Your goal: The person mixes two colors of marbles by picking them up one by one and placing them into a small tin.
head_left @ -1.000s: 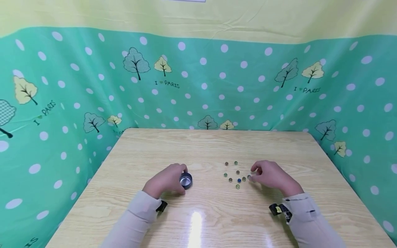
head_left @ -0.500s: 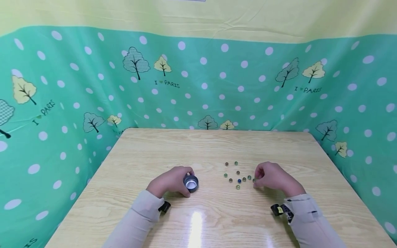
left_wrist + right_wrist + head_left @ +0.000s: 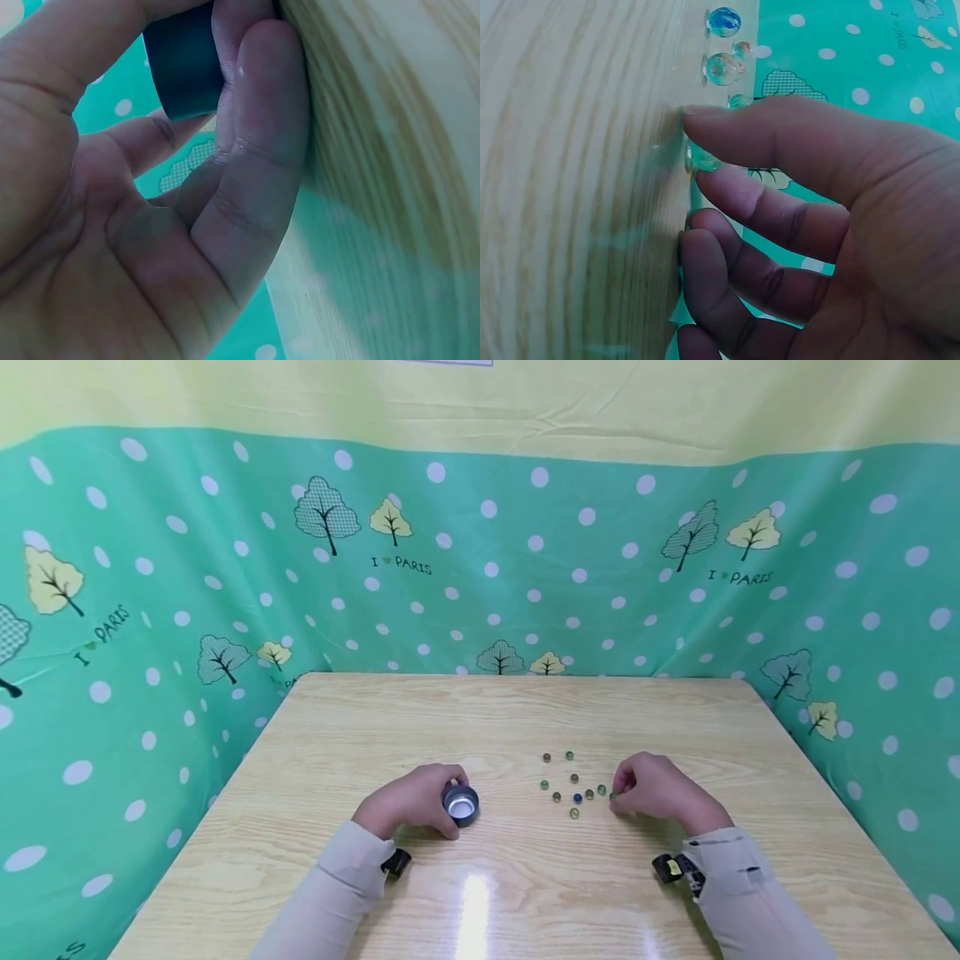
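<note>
Nearest the viewer, two pale sleeves come in from the near edge of the wooden table (image 3: 510, 718), each wrist carrying a small dark strapped camera. The left hand (image 3: 408, 800) lies left of centre with its fingers curled round a small round metal tin (image 3: 461, 802); the left wrist view shows the dark wall of the tin pinched between thumb and fingertips, with the side of the hand lying against the wood. Held this way the tin stands upright with its open mouth up, and the grip seems meant to keep it steady and in reach of the other hand. To the right, apart from the tin, the right hand (image 3: 660, 789) rests low on the table with its fingers bent and drawn close together. In the right wrist view the thumb and forefinger tips close narrowly on a greenish marble (image 3: 703, 158) right at the table surface, so the pinch looks like one for lifting a single small bead; whether it has left the wood I cannot tell. Just beyond and left of those fingertips lie the loose marbles (image 3: 573, 777), scattered singly between the two hands, among them a blue marble (image 3: 578, 797). Farthest off, the green dotted cloth (image 3: 487, 568) with printed trees walls the table on three sides.
</note>
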{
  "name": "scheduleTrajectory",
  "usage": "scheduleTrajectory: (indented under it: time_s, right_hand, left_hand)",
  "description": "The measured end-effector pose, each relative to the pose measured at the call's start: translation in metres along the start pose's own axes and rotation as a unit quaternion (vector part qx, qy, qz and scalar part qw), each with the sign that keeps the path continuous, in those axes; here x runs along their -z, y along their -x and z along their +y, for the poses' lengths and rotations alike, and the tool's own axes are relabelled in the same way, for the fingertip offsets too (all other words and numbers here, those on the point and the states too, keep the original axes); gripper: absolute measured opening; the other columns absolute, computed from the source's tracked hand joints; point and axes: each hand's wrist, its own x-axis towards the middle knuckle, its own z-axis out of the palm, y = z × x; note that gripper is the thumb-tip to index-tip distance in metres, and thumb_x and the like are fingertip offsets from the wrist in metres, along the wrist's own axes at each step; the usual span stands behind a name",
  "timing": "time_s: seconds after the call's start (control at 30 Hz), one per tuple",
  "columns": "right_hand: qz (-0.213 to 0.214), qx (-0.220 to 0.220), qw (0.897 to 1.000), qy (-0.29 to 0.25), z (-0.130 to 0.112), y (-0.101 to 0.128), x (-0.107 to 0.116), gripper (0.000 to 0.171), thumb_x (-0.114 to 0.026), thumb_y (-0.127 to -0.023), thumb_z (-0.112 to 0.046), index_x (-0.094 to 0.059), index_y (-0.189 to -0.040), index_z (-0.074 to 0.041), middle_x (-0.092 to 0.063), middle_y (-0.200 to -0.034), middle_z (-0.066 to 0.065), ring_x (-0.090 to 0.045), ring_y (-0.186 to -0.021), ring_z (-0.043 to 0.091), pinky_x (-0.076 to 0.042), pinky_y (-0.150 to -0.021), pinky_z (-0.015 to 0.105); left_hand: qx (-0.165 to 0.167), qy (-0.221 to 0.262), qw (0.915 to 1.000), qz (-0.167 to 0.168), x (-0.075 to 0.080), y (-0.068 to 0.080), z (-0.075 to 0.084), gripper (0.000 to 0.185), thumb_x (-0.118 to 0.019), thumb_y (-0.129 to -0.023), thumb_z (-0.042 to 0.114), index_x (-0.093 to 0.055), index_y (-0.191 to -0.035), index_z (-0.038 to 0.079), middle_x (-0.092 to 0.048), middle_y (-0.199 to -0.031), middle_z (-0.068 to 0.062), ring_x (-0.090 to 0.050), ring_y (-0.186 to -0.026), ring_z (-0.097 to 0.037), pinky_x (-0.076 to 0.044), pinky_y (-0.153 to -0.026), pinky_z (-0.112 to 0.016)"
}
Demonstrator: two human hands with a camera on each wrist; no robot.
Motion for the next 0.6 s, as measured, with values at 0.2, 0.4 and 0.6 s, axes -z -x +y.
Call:
scheduleTrajectory:
  time_s: [0.2,0.4,0.6]
  right_hand:
    - [-0.003,-0.001,1.000,0.006,0.0004,0.0001,-0.0011,0.016,-0.085,-0.083,-0.014,-0.069,-0.085,-0.012,-0.063,-0.080,0.003,-0.056,-0.071,0.019,-0.047,-0.062,0.032]
    - [0.000,0.012,1.000,0.013,0.0011,-0.0007,-0.0006,0.014,-0.083,-0.085,-0.013,-0.069,-0.085,-0.013,-0.063,-0.080,0.003,-0.056,-0.071,0.019,-0.048,-0.062,0.032]
    - [0.004,0.019,1.000,0.012,0.0010,-0.0025,0.0011,0.013,-0.082,-0.086,-0.014,-0.069,-0.085,-0.013,-0.063,-0.080,0.003,-0.056,-0.070,0.020,-0.048,-0.061,0.033]
  left_hand:
    - [0.002,0.006,1.0000,-0.004,-0.0009,-0.0005,0.0004,0.057,-0.098,-0.062,0.009,-0.065,-0.108,0.016,-0.065,-0.101,-0.002,-0.058,-0.088,-0.019,-0.050,-0.082,-0.039]
    - [0.006,0.014,0.9999,-0.001,-0.0004,0.0001,0.0011,0.058,-0.098,-0.062,0.008,-0.064,-0.108,0.015,-0.066,-0.102,-0.003,-0.058,-0.089,-0.020,-0.050,-0.081,-0.039]
    - [0.004,0.013,0.9999,-0.006,0.0021,0.0000,0.0004,0.059,-0.098,-0.063,0.008,-0.063,-0.109,0.018,-0.065,-0.102,-0.002,-0.058,-0.089,-0.019,-0.050,-0.081,-0.038]
